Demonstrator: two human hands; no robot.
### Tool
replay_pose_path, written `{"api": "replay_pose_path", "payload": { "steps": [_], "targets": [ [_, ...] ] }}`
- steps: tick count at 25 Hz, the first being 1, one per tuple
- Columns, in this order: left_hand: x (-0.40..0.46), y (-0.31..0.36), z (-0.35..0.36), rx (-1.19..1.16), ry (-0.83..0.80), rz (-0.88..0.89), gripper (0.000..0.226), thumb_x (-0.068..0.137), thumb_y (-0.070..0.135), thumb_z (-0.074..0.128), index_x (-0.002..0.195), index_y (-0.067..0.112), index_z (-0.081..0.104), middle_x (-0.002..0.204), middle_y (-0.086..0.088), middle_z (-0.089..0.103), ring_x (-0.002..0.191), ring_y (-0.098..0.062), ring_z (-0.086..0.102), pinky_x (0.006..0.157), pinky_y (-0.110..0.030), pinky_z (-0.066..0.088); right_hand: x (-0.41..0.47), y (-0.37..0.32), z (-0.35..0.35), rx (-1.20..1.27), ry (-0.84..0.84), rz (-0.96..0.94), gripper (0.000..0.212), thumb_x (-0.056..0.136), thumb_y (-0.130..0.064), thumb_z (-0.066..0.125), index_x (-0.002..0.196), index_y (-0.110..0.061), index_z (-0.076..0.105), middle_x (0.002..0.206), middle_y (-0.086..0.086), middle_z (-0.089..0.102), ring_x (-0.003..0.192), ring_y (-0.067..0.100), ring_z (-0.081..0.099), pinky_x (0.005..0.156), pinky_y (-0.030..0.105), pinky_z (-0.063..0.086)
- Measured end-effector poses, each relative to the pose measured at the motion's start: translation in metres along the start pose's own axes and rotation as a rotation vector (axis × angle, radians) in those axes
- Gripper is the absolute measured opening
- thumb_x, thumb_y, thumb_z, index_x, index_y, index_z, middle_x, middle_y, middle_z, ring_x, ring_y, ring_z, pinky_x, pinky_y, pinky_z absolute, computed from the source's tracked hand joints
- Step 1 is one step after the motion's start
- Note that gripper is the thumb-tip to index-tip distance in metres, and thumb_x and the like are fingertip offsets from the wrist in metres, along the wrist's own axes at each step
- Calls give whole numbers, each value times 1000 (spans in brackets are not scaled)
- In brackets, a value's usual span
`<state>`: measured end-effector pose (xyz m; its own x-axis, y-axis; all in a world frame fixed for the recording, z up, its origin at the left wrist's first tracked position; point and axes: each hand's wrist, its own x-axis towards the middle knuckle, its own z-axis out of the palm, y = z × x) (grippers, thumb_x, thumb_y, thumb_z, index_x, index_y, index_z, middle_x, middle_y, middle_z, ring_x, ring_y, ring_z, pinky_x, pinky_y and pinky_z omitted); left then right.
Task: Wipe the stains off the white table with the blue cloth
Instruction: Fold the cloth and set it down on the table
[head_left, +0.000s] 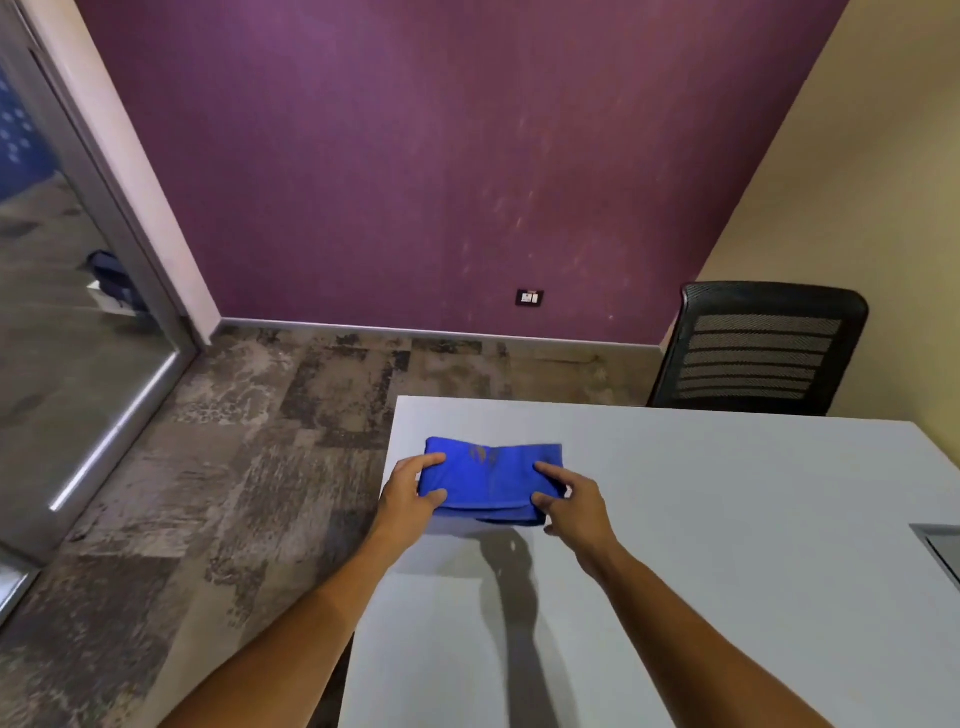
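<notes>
A folded blue cloth (491, 478) lies near the far left corner of the white table (701, 519). A dull brownish smear shows on the cloth's upper face. My left hand (413, 491) pinches the cloth's left end between thumb and fingers. My right hand (569, 499) pinches its right end the same way. The near edge of the cloth is lifted a little off the table. No stain is visible on the bare tabletop around the cloth.
A black mesh office chair (758, 348) stands behind the table's far edge at the right. A grey recessed panel (940, 545) sits in the tabletop at the right edge. Patterned carpet (234, 467) lies left of the table, with a glass door (67, 322) beyond.
</notes>
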<state>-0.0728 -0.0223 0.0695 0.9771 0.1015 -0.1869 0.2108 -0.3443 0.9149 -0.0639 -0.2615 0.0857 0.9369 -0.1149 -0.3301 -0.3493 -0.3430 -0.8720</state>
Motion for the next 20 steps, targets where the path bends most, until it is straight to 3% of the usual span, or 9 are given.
{"api": "replay_pose_path", "payload": {
  "steps": [4, 8, 17, 20],
  "targets": [
    [65, -1, -2, 27, 45, 54, 48, 89, -8, 64, 136, 3, 57, 141, -16, 44, 126, -35, 52, 108, -49, 43, 59, -27, 20, -23, 46, -45, 49, 94, 1, 66, 139, -17, 63, 139, 8, 59, 100, 25, 67, 60, 25, 57],
    [120, 4, -3, 8, 98, 93, 50, 90, -5, 65, 138, 6, 56, 143, -16, 43, 129, -31, 49, 109, -46, 43, 108, -50, 32, -11, 102, -116, 49, 94, 2, 66, 140, -14, 62, 139, 6, 59, 115, 30, 65, 90, 45, 62],
    [175, -44, 12, 56, 86, -29, 54, 90, -3, 64, 142, 8, 52, 148, -14, 41, 134, -29, 46, 112, -35, 38, 173, -24, 69, -127, 102, -41, 51, 93, 3, 65, 142, -12, 60, 144, 9, 58, 125, 30, 61, 103, 48, 54],
    [174, -72, 21, 204, -27, -118, 65, 91, 5, 67, 150, 12, 41, 163, -11, 21, 149, -30, 26, 114, -34, 30, 177, -3, 75, -291, -3, 45, 58, 95, 1, 63, 150, -14, 51, 153, 9, 49, 136, 30, 52, 111, 44, 48]
  ]
}}
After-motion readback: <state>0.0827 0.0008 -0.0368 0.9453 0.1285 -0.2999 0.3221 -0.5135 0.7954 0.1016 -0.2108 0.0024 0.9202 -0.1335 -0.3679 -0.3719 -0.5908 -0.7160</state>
